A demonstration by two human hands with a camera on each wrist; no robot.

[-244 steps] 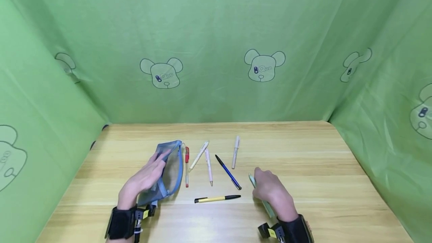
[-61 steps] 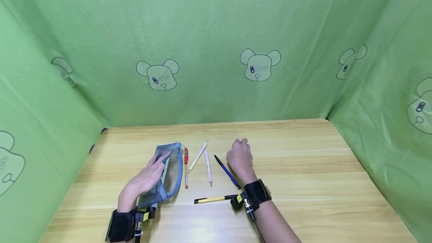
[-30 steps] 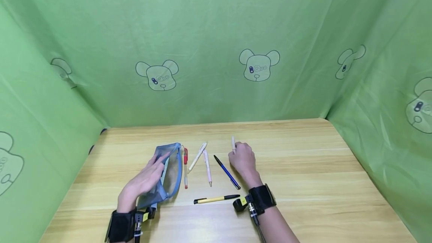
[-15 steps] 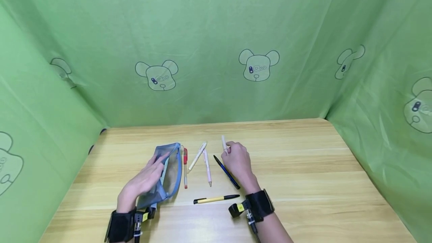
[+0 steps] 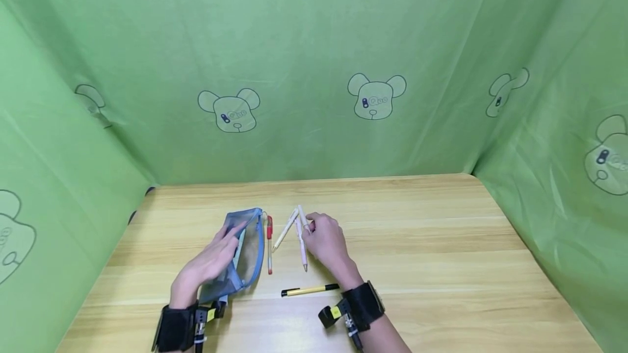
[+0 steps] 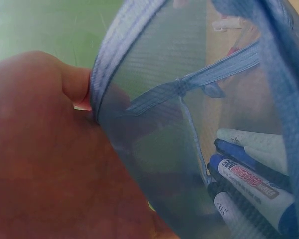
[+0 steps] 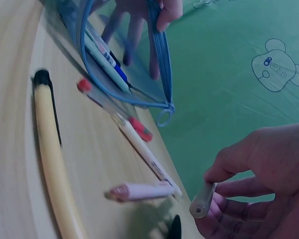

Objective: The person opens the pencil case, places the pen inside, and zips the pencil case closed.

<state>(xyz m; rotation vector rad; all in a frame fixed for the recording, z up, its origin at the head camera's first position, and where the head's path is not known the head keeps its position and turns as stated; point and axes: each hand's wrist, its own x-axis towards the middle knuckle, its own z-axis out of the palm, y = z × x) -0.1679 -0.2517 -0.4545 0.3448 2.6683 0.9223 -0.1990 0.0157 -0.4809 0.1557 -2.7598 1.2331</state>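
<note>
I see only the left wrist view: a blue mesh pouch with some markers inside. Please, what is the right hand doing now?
Observer: The right hand pinches a white pen, a little to the right of the pouch.
Operator: Is the pouch mouth open on that side?
Observer: Yes. The right wrist view shows the zipper mouth gaping, and the left hand grips the pouch.
Operator: How many pens lie on the table?
Observer: I count at least four in the head view: a red-capped pen, a cream pen, a pink pen and a yellow pen.
</note>
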